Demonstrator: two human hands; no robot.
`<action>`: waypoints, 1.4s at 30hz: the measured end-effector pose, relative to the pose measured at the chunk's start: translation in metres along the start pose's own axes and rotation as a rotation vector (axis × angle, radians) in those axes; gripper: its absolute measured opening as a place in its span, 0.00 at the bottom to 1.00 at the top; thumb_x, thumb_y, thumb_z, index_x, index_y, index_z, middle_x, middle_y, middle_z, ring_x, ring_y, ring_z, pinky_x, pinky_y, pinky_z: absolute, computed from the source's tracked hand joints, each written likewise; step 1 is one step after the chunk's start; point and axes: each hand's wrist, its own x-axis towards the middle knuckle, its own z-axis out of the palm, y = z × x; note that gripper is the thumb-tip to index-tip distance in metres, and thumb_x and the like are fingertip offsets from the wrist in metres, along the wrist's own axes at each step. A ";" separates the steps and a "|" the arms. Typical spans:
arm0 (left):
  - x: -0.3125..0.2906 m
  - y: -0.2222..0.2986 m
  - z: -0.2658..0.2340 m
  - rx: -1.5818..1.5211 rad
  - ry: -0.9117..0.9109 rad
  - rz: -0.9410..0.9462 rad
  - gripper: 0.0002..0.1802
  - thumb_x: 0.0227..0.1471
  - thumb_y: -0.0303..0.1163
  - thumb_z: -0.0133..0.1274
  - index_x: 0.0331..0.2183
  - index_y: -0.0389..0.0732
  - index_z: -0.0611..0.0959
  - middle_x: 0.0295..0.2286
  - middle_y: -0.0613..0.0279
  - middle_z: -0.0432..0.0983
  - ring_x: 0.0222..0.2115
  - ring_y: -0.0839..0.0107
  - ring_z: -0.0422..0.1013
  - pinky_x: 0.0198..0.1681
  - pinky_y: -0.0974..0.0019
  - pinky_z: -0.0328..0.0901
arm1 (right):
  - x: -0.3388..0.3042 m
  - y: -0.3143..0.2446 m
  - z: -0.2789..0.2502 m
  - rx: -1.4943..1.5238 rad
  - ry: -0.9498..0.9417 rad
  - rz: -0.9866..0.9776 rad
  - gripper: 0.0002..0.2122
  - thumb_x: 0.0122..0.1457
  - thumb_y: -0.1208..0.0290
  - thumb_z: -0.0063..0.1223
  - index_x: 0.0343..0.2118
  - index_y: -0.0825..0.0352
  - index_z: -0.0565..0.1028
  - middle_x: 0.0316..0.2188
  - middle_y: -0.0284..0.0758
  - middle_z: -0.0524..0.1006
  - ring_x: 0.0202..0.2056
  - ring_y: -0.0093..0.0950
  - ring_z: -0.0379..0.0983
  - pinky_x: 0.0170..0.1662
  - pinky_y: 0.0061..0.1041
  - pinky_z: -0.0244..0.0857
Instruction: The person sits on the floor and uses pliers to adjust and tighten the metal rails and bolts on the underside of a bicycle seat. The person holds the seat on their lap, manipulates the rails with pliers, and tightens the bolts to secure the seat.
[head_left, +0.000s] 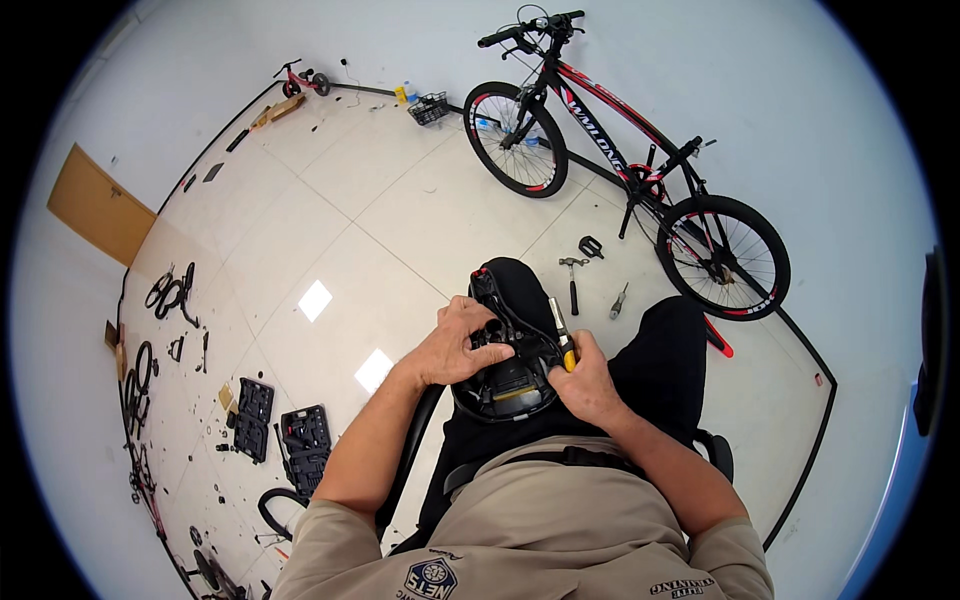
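A black bicycle saddle [512, 380], underside up, rests on my lap with its narrow nose pointing away. My left hand [460, 343] grips it from the left, fingers curled by the dark parts in the middle and thumb stretched across them. Closed in my right hand [588, 382], beside the saddle's right edge, is a hand tool [561, 330] with a yellow-and-black handle and a thick silver shaft pointing away. The tool's exact kind is unclear. On the floor beyond my knees lie a hammer [573, 285], a black pedal [591, 247] and a screwdriver [619, 301].
A black-and-red bicycle [620, 150] stands against the wall ahead. Two open tool cases [254, 420] and scattered small parts lie on the floor at left. More bike parts [142, 385] line the left wall. A wire basket [428, 108] stands by the far wall.
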 end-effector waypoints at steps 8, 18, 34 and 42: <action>-0.001 0.004 0.002 0.121 0.100 0.178 0.32 0.49 0.53 0.68 0.44 0.36 0.84 0.43 0.53 0.79 0.54 0.52 0.62 0.62 0.50 0.52 | -0.003 -0.008 -0.004 -0.029 0.010 -0.016 0.18 0.52 0.75 0.56 0.46 0.72 0.68 0.35 0.49 0.76 0.38 0.44 0.76 0.46 0.40 0.70; 0.034 0.074 -0.019 0.280 0.090 0.308 0.34 0.40 0.56 0.73 0.38 0.37 0.86 0.39 0.52 0.75 0.50 0.52 0.63 0.60 0.51 0.54 | -0.011 -0.032 -0.048 0.042 0.189 -0.160 0.17 0.55 0.79 0.56 0.48 0.72 0.68 0.35 0.46 0.77 0.37 0.41 0.77 0.44 0.36 0.70; 0.035 0.103 0.036 0.271 0.263 0.482 0.34 0.41 0.58 0.73 0.37 0.38 0.84 0.36 0.53 0.73 0.45 0.57 0.67 0.57 0.53 0.56 | -0.038 -0.007 -0.096 -0.036 0.247 -0.266 0.18 0.55 0.83 0.58 0.48 0.70 0.67 0.34 0.46 0.77 0.36 0.41 0.78 0.42 0.34 0.71; 0.035 0.109 0.021 0.139 -0.099 0.205 0.36 0.48 0.60 0.67 0.42 0.35 0.83 0.36 0.52 0.72 0.45 0.55 0.65 0.56 0.55 0.56 | -0.041 -0.008 -0.099 -0.008 0.205 -0.246 0.16 0.56 0.84 0.58 0.47 0.70 0.68 0.35 0.40 0.76 0.37 0.31 0.76 0.44 0.30 0.70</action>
